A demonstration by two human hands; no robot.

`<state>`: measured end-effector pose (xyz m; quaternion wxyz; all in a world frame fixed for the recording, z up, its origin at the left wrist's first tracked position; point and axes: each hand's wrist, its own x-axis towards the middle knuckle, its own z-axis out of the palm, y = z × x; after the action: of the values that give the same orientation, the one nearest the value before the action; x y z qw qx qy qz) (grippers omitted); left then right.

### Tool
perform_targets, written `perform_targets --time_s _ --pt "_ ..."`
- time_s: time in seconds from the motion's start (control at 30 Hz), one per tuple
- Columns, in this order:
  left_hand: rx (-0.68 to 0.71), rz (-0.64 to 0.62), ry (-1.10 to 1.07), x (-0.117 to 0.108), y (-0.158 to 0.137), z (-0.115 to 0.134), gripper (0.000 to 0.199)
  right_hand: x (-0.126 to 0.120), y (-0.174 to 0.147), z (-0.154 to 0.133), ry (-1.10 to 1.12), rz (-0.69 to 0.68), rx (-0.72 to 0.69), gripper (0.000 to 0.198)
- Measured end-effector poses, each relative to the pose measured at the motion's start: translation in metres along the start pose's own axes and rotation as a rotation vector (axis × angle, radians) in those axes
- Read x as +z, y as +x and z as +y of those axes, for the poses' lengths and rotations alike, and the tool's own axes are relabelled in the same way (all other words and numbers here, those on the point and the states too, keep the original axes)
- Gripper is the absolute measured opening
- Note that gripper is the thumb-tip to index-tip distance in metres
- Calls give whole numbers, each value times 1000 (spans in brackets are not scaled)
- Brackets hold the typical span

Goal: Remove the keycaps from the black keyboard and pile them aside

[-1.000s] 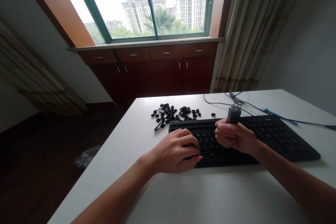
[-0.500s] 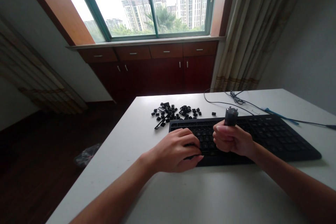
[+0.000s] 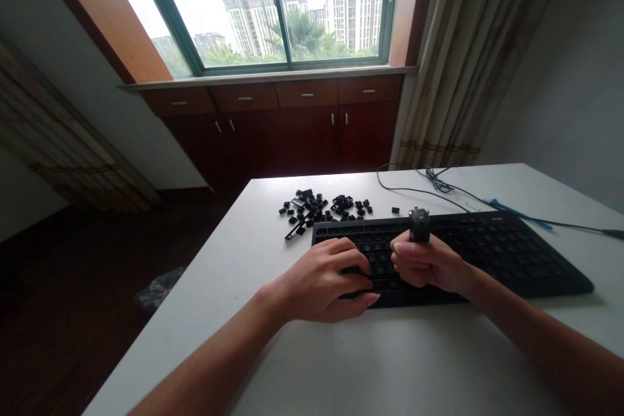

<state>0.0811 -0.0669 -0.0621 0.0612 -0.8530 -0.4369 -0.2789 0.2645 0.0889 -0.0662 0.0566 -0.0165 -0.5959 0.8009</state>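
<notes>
A black keyboard point(image 3: 517, 253) lies across the white table. Over its left end rests my left hand point(image 3: 336, 279), fingers bent and apart on the keys, with the thumb stretched along the front edge. My right hand point(image 3: 424, 263) is a fist above the keyboard's middle, closed around a dark cylindrical tool point(image 3: 420, 224). The tool stands upright with its notched end on top; its lower part is hidden by the fingers and I cannot make out its kind. Behind the keyboard's left end lies a scattered heap of black keycaps point(image 3: 312, 211).
One loose keycap point(image 3: 395, 210) sits apart behind the keyboard. A coiled black cable point(image 3: 439, 181) and a blue tool point(image 3: 521, 213) lie at the back right of the white table point(image 3: 214, 273). A plastic bag point(image 3: 158, 289) is on the floor at the left.
My right hand and the dark tool have shifted slightly left and the tool's top has dropped lower. My left hand stays in nearly the same place on the keyboard.
</notes>
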Motion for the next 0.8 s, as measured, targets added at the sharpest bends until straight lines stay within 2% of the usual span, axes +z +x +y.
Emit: perform_targets --time_s 0.1,0.23,0.43,0.57,0.73,0.8 --pt "-7 -14 -17 -1 1 0 15 2 -1 -3 -54 -12 -11 56" --pt "-22 -20 -48 0 1 1 14 2 -4 -6 3 50 -48 54" --pt "-156 145 18 -2 -2 -2 16 5 -1 -6 65 95 -41 52" --pt "-258 151 55 -3 -4 -6 20 17 14 -15 159 243 -87 48" --pt "-345 121 56 1 -7 -8 23 38 47 -18 -11 522 -121 48" --pt "-367 108 51 2 -7 -7 21 45 55 -14 -1 603 -138 48"
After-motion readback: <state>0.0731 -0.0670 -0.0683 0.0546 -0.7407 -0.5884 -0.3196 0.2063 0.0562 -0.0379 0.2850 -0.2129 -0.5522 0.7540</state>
